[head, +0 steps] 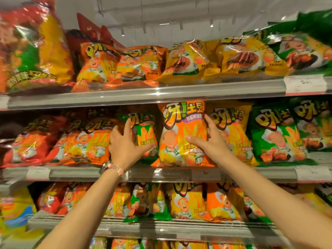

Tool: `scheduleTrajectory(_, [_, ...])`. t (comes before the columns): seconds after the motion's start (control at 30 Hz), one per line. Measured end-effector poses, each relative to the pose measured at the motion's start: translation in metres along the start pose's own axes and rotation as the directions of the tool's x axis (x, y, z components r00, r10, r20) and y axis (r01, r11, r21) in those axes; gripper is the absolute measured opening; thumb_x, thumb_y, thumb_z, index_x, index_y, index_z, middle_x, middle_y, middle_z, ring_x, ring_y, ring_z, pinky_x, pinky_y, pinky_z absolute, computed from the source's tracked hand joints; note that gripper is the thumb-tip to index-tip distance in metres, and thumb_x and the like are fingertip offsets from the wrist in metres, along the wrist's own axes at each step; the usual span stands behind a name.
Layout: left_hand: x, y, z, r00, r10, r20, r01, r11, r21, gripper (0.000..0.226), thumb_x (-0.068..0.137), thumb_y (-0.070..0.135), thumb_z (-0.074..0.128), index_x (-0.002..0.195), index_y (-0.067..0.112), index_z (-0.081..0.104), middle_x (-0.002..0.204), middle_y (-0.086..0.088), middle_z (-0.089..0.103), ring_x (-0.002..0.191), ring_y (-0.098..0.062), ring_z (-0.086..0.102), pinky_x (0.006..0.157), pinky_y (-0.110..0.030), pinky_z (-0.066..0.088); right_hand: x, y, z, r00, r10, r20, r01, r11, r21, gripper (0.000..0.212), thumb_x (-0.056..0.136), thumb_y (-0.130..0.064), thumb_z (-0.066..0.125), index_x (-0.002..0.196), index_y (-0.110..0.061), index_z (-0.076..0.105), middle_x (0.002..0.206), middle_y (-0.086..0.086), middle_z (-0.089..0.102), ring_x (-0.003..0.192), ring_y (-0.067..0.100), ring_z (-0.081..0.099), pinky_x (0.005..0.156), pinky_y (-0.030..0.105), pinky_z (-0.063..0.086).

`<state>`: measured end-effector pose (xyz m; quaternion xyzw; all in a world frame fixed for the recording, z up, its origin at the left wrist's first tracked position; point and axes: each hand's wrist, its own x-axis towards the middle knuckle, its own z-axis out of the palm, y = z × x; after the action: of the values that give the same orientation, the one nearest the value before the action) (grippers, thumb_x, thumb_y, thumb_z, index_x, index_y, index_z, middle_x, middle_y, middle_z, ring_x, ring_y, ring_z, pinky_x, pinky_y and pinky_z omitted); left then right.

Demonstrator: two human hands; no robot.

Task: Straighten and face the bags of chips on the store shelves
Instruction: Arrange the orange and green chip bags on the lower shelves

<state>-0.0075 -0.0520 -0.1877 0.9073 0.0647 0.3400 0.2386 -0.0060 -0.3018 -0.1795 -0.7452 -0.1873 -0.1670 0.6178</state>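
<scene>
Chips bags fill three shelves, and the middle shelf [161, 174] holds the work in hand. Its row runs left to right behind a clear lip along the front edge, bags packed side against side with little spare room between them. An orange bag [181, 135] stands upright at the centre of that row, face forward, its long axis vertical and its top edge touching the underside of the upper shelf [143, 97]. Just left of it a green bag [143, 137] sits set back and partly hidden; on the right a yellow bag [231, 126] presses against it.

Both hands reach up from below and flank the orange bag. The right hand [210, 139] lies on its right edge, fingers spread and nearly straight, thumb across the front. The left hand [125, 142] is spread over the green bag, fingers loosely open, touching rather than pinching. Judged from this, the green bag likely needs drawing forward to line up with its neighbour, and the left hand is nearer. A watch and bead bracelet [113, 168] circle the left wrist.
</scene>
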Motion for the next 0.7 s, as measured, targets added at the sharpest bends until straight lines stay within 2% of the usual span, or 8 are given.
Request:
scheduleTrajectory(0.07, [0.006,-0.009,-0.001,0.987,-0.039,0.155,0.037,0.999,0.017,0.126,0.055,0.072,0.075,0.152,0.032,0.006,0.156,-0.022,0.01,0.144,-0.037,0.012,0.112,-0.053,0.026,0.0,-0.001,0.008,1.0,0.006,-0.02,-0.006,1.0,0.002,0.095,0.076,-0.025,0.077,0.149,-0.028,0.016,0.139,-0.001,0.044,0.123,0.016,0.048,0.104,0.044,0.043])
scheduleTrajectory(0.13, [0.009,-0.014,0.0,0.973,-0.006,0.23,0.022,0.998,-0.067,0.131,0.053,0.066,0.079,0.153,0.031,0.002,0.154,-0.022,0.018,0.141,-0.037,0.024,0.109,-0.046,0.032,0.0,-0.003,0.015,0.999,0.01,-0.041,-0.011,1.0,-0.015,0.095,0.076,-0.024,0.077,0.149,-0.027,0.016,0.133,-0.005,0.045,0.119,0.013,0.049,0.103,0.041,0.044])
scheduleTrajectory(0.23, [0.014,-0.021,0.003,0.976,0.048,0.211,-0.011,0.984,-0.177,0.13,0.054,0.058,0.085,0.153,0.028,0.005,0.14,-0.018,0.038,0.125,-0.032,0.045,0.098,-0.037,0.041,-0.003,-0.007,0.022,0.997,0.02,-0.075,-0.022,0.999,-0.028,0.094,0.076,-0.02,0.077,0.148,-0.025,0.017,0.122,-0.009,0.049,0.109,0.008,0.054,0.097,0.034,0.046])
scheduleTrajectory(0.33, [0.015,-0.029,0.006,0.982,0.076,0.173,-0.036,0.974,-0.224,0.129,0.052,0.057,0.086,0.152,0.03,0.009,0.138,-0.015,0.04,0.122,-0.031,0.046,0.098,-0.041,0.044,-0.007,-0.014,0.025,0.995,0.028,-0.101,-0.034,0.998,-0.058,0.091,0.076,-0.018,0.076,0.147,-0.023,0.02,0.108,-0.017,0.05,0.096,0.001,0.054,0.087,0.027,0.047])
scheduleTrajectory(0.43, [0.017,-0.036,0.005,0.982,0.099,0.161,-0.05,0.957,-0.287,0.127,0.053,0.055,0.087,0.151,0.032,0.01,0.138,-0.013,0.039,0.125,-0.029,0.043,0.101,-0.043,0.043,-0.009,-0.022,0.025,0.993,0.041,-0.111,-0.053,0.993,-0.103,0.088,0.077,-0.02,0.076,0.147,-0.023,0.021,0.117,-0.006,0.049,0.104,0.011,0.052,0.084,0.025,0.045])
scheduleTrajectory(0.53, [0.022,-0.04,-0.001,0.977,0.133,0.164,-0.072,0.94,-0.333,0.124,0.055,0.055,0.086,0.151,0.031,0.012,0.138,-0.011,0.04,0.125,-0.027,0.042,0.1,-0.038,0.041,-0.012,-0.027,0.027,0.989,0.051,-0.142,-0.07,0.989,-0.129,0.086,0.078,-0.018,0.075,0.146,-0.02,0.023,0.121,-0.002,0.046,0.107,0.012,0.049,0.082,0.025,0.043])
scheduleTrajectory(0.7, [0.03,-0.05,-0.027,0.973,0.188,0.131,-0.123,0.913,-0.389,0.123,0.056,0.053,0.086,0.152,0.031,0.012,0.141,-0.01,0.039,0.127,-0.024,0.041,0.097,-0.032,0.037,-0.011,-0.031,0.032,0.967,0.075,-0.242,-0.118,0.979,-0.167,0.085,0.077,-0.027,0.076,0.146,-0.019,0.027,0.125,0.002,0.053,0.107,0.019,0.056,0.082,0.031,0.051])
